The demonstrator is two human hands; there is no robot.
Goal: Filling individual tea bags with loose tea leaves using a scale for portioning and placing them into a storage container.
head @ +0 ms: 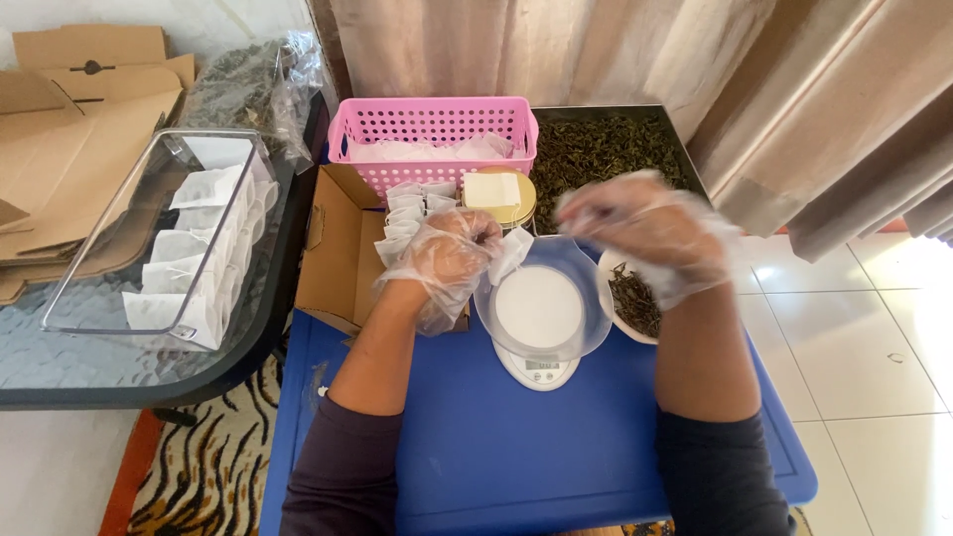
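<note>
Two gloved hands, left hand (447, 260) pinching white paper pouch (511, 253) over scale (539, 316), right hand (650, 233) blurred, grip unclear.

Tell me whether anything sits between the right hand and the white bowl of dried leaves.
Nothing visible does. The right hand hovers right above the white bowl of dried leaves, partly covering its rim, with only air between. The left hand holds a small white bag off to the side, over the scale.

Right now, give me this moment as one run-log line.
left hand: gloved, grip shut on white tea bag | right hand: gloved, blurred, over bowl of tea leaves | scale: clear dish on top | blue table
</note>
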